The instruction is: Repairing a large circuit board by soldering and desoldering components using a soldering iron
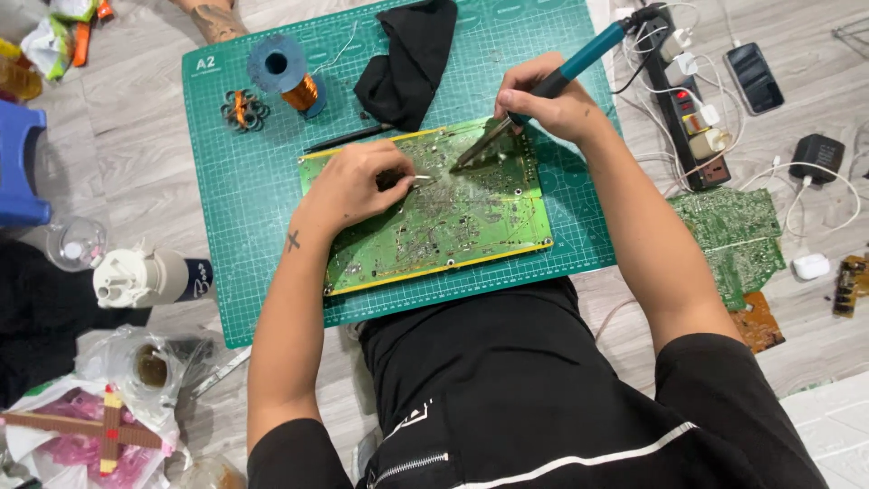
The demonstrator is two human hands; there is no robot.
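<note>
A large green circuit board [471,226] lies on a green cutting mat [244,190] on the floor. My right hand [548,104] grips a teal-handled soldering iron [579,62], its metal tip touching the board near the upper middle. My left hand [358,181] rests on the board's left part and pinches a thin piece of solder wire [422,179] pointing toward the iron's tip.
A copper wire spool [285,72], a small coil [243,110], a black cloth [407,59] and a black pen [348,138] lie on the mat's far side. A power strip [692,118], phone [753,77], more boards [738,240] sit right. Bottle [145,276] and bags left.
</note>
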